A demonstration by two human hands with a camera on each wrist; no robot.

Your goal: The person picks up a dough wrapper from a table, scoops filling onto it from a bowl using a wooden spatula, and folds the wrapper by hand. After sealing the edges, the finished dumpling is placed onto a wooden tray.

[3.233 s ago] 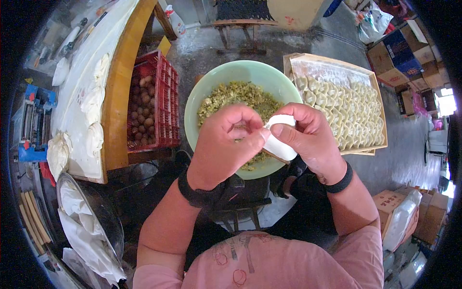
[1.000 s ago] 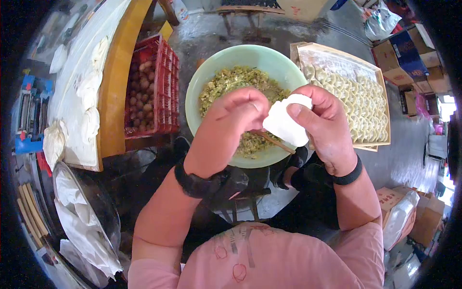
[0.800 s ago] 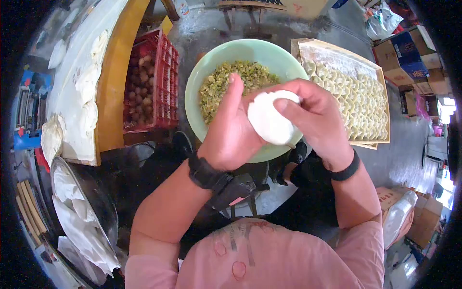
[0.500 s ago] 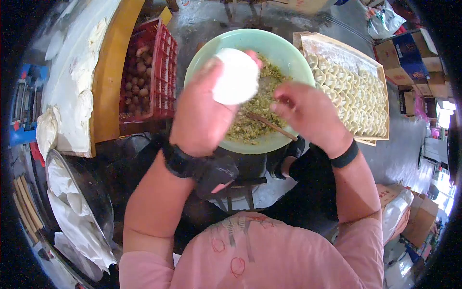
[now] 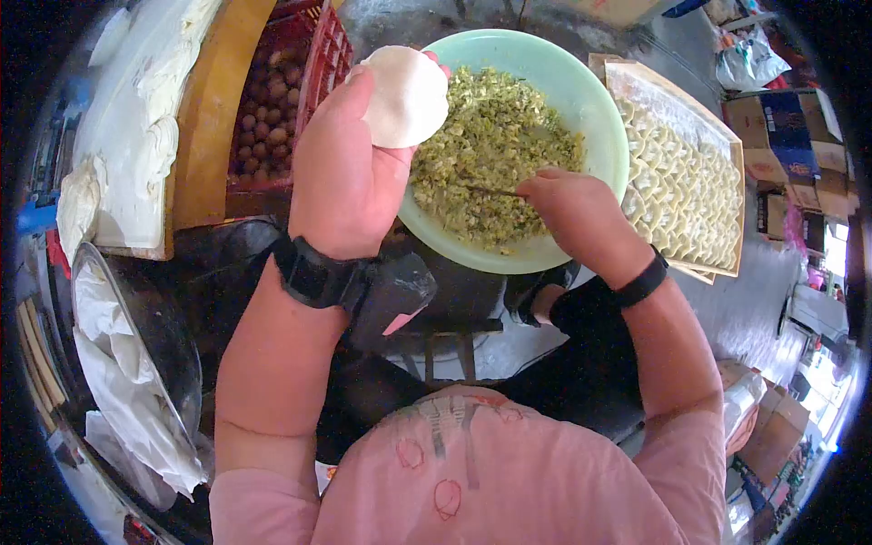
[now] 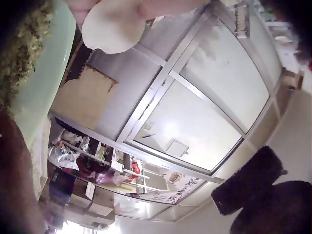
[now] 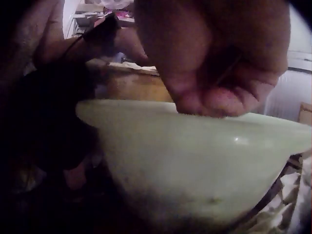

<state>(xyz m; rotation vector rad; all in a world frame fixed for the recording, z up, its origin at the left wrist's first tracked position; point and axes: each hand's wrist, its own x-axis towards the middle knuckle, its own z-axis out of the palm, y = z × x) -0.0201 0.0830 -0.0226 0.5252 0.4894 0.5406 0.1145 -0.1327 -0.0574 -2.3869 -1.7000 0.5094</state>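
In the head view, my left hand (image 5: pixel 341 168) is raised at the bowl's left side, palm up, carrying a round white dumpling wrapper (image 5: pixel 406 98). Its thumb lies along the wrapper's near edge, and fingertips show past the far edge. The left wrist view shows the same wrapper (image 6: pixel 112 27) at the top. My right hand (image 5: pixel 581 218) reaches over the bowl and grips a thin wooden stick (image 5: pixel 492 191), whose far end is in the chopped green filling (image 5: pixel 509 127). A big pale green bowl (image 5: pixel 607 136) holds that filling. Curled right-hand fingers (image 7: pixel 224 100) hide the stick's grip end.
Rows of folded dumplings (image 5: pixel 681 191) fill a wooden tray (image 5: pixel 738 213) right of the bowl. Left stand a red crate (image 5: pixel 331 54) of round brown things and a floured table (image 5: pixel 118 136) with dough on it. A metal basin (image 5: pixel 182 363) with white cloth is lower left.
The wrapper, earlier held in both hands, has passed onto my left palm, which moved left and away from me. My right hand let go of it and took hold of the stick in the bowl.
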